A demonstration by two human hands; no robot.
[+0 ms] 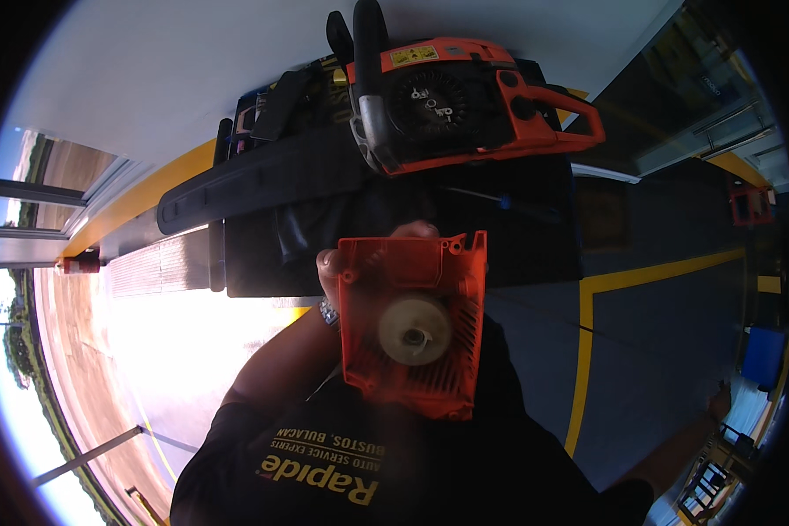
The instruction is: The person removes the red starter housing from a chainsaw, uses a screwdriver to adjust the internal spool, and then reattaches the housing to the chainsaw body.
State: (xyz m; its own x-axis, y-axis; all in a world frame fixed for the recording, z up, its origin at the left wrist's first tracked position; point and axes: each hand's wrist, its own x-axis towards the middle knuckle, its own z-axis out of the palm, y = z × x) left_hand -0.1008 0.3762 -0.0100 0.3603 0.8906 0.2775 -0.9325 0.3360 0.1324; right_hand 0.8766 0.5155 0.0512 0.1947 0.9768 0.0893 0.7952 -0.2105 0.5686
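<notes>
My left hand [328, 267] grips an orange recoil starter cover [368, 351] from behind, its inner side turned up. A pale round pulley [403, 320] sits in the middle of the cover, with slotted vents beside it. Fingers show along the cover's left and far edges; the rest of the hand is hidden. Beyond it lies an orange chainsaw [465, 145], its black flywheel [430, 105] exposed. A black bar cover [263, 188] extends to the left. Far off to the right, my right hand [720, 401] reaches out near a cluttered stand; its fingers are too small and dark to read.
The chainsaw rests on a black work surface [535, 254], where a screwdriver [502, 202] lies. A dark tool [280, 105] is at the back left. To the right are a blue container [764, 358] and a red frame [749, 206]. Yellow lines [585, 351] mark the grey floor.
</notes>
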